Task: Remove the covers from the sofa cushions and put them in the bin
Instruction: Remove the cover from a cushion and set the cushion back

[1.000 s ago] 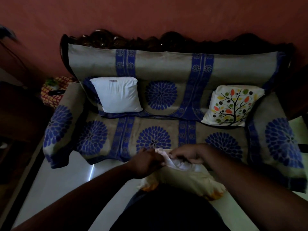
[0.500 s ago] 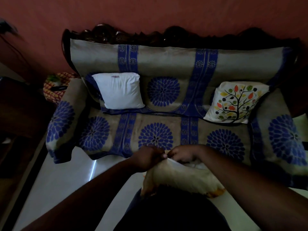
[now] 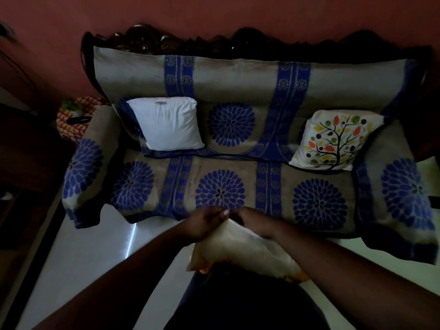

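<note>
Both hands (image 3: 228, 220) pinching cushion cover (image 3: 240, 253)

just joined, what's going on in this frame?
A person stands in front of the sofa, holding a cream cushion cover at its top edge, left hand and right hand pinching it close together. On the sofa, a bare white cushion sits at the left and a tree-print cushion with its cover on sits at the right. No bin can be made out in view.
</note>
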A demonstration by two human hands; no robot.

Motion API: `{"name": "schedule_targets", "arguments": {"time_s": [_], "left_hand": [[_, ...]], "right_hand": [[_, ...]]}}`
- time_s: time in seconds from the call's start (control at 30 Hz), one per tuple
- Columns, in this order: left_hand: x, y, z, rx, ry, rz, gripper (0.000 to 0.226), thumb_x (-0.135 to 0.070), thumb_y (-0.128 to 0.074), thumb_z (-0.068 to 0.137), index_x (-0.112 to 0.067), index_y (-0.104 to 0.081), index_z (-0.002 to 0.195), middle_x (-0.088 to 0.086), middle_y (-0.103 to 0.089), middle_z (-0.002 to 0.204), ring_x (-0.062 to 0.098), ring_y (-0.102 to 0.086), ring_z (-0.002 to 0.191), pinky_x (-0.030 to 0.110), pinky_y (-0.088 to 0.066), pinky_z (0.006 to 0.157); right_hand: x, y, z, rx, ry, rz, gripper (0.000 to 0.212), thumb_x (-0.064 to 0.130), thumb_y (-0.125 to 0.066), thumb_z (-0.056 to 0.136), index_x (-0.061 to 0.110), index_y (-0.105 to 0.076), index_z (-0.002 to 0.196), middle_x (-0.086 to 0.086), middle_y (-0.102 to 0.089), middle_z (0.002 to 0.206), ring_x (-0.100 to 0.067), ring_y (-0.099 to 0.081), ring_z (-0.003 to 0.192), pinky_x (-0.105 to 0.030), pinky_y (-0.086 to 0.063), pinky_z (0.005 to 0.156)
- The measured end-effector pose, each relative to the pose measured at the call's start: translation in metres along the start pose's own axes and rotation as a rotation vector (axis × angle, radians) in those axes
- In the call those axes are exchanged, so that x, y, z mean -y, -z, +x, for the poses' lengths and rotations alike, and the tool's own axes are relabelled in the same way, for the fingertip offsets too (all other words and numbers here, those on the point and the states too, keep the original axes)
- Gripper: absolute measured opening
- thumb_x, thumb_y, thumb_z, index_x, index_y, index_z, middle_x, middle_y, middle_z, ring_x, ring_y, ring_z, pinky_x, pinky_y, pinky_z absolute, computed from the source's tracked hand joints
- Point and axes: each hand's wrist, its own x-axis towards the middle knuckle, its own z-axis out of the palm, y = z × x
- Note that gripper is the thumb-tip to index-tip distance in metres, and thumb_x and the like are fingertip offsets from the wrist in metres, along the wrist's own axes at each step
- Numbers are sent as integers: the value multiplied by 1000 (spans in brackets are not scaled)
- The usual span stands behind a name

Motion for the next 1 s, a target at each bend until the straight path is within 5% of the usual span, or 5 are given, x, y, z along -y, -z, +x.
{"name": "schedule_targets", "arguments": {"time_s": [0.2, 0.47, 0.63, 0.8, 1.0], "left_hand": [[4, -11, -13, 90, -66, 220, 31, -37, -68, 95, -41, -63, 65, -19, -57, 61, -9, -53, 62, 14, -37, 66], [-17, -43, -11, 91, -99, -31, 44, -26, -66, 97, -8, -54, 59, -8, -49, 60, 5, -46, 61, 24, -39, 65], [30, 9, -6, -103, 126, 440, 42, -64, -57, 88, -26, -61, 70, -7, -60, 72, 3, -60, 70, 28, -47, 64], [48, 7, -15, 137, 269, 592, 72, -94, -45, 65, -35, -72, 96, -11, -70, 101, 7, -63, 93, 29, -49, 82], [48, 12, -20, 226, 325, 698, 77, -96, -33, 70, -23, -58, 61, -9, -52, 59, 2, -52, 62, 29, -41, 66]], "right_hand": [[-15, -19, -23, 166, 19, -121, 67, 54, -46, 99, 32, -24, 159, -6, -27, 163, -25, -28, 148, -37, -26, 121], [8, -28, -26, 164, -86, 38, 43, 9, -34, 109, 8, -30, 152, -15, -30, 160, -28, -35, 143, -35, -38, 112], [-26, -21, -20, 261, -81, 301, 44, 47, -47, 103, 29, -54, 144, 5, -52, 144, -14, -54, 123, -41, -38, 115], [-67, -46, -36, -43, -28, 361, 76, 75, -65, 73, 35, -57, 136, 18, -52, 132, -5, -54, 123, -30, -47, 105], [-113, -70, -54, -158, -53, -121, 72, 92, -32, 77, 33, -61, 107, 10, -55, 108, -12, -52, 102, -38, -46, 86]]}}
